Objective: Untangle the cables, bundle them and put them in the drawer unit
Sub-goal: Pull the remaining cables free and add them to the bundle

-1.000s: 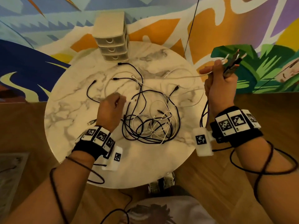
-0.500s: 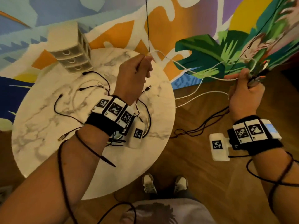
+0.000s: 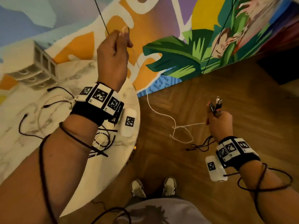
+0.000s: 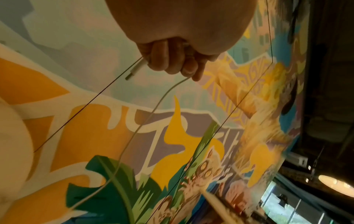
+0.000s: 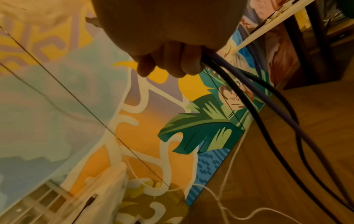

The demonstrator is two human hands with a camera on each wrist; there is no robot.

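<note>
My left hand point(image 3: 119, 39) is raised above the round marble table point(image 3: 14, 143) and grips one end of a white cable point(image 3: 159, 110); its plug point(image 4: 134, 71) sticks out beside the curled fingers point(image 4: 166, 60). The cable sags in loose loops over the floor to my right hand point(image 3: 213, 117). That hand, low and right of the table, holds a bunch of plugs point(image 3: 216, 105), with dark cables point(image 5: 268, 109) hanging from it. More black and white cables point(image 3: 103, 139) lie tangled on the table. The beige drawer unit point(image 3: 32, 68) stands at the table's far edge.
A painted mural wall point(image 3: 186, 50) runs behind the table, with thin black cords point(image 3: 100, 15) stretched across it. Wooden floor point(image 3: 178, 159) lies to the right, my shoes point(image 3: 153, 186) stand below, and dark furniture point(image 3: 283, 70) sits at far right.
My left hand left the tangle and rose with the white cable's end. My right hand swung out to the right and dropped low, so the white cable now hangs slack.
</note>
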